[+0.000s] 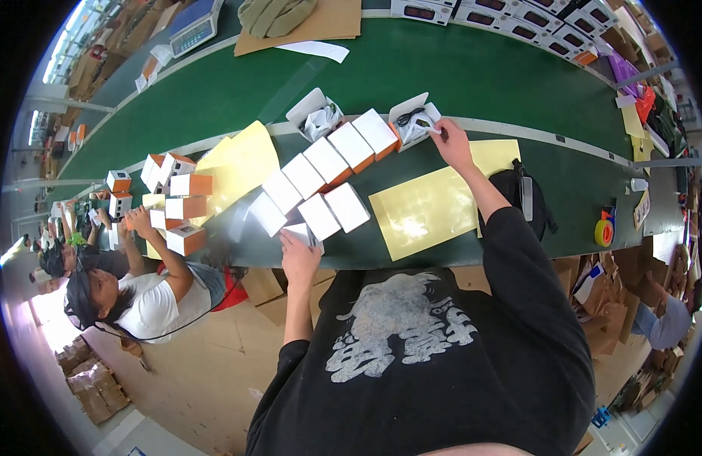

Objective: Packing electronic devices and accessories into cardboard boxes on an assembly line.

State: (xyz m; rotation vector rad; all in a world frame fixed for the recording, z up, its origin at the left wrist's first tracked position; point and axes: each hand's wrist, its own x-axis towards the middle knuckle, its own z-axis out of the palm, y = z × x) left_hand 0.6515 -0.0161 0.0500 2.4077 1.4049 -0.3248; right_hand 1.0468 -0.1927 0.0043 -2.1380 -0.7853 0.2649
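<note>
My right hand (453, 144) is at the right side of an open white-and-orange box (429, 114), fingers closed on its edge. A black coiled cable (409, 117) and a white wrapped item show inside it. At the near end of the box group, my left hand (300, 260) grips a small white box (304, 232), partly hidden by the fingers. Between the hands stand several closed white-topped boxes (325, 157) in a slanting row, with two more closed boxes (346, 207) in front. A second open box (318, 120) at the far left of the row holds something in clear wrapping.
Yellow sheets (423, 209) lie on the green table (351, 72) to both sides. A black bag (510, 194) and a yellow tape roll (603, 232) are at the right. Coworkers (165, 296) handle orange-and-white boxes (188, 207) at the left. Stacked cartons (529, 23) stand at the back.
</note>
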